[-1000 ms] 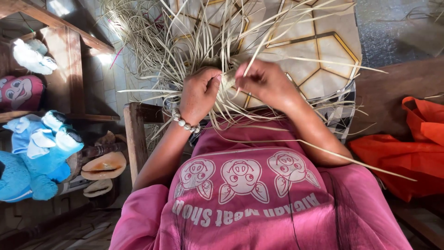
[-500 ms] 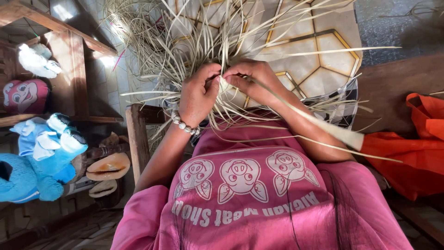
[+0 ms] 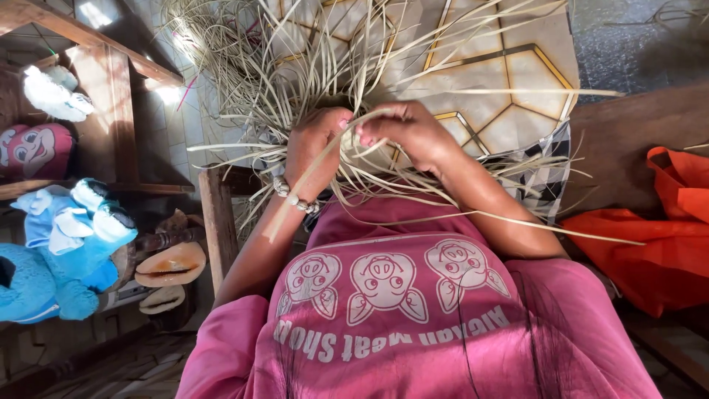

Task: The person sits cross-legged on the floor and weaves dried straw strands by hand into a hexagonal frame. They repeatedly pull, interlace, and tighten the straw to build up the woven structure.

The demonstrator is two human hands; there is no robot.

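At far left, a blue plush toy [image 3: 63, 247] sits on a wooden shelf [image 3: 111, 111]. Beside it, above the pink shirt [image 3: 399, 318], the left hand [image 3: 314, 144] with a bead bracelet [image 3: 295, 198] has its fingers closed on pale straw strips [image 3: 295, 89], which fan out over the tiled floor [image 3: 509, 81]. Touching it, the right hand [image 3: 410, 133] pinches one strip. Farther right lies an orange bag [image 3: 657, 244].

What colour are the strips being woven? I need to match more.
Pale straw-beige, dried strips, seen in the head view between left hand and right hand.
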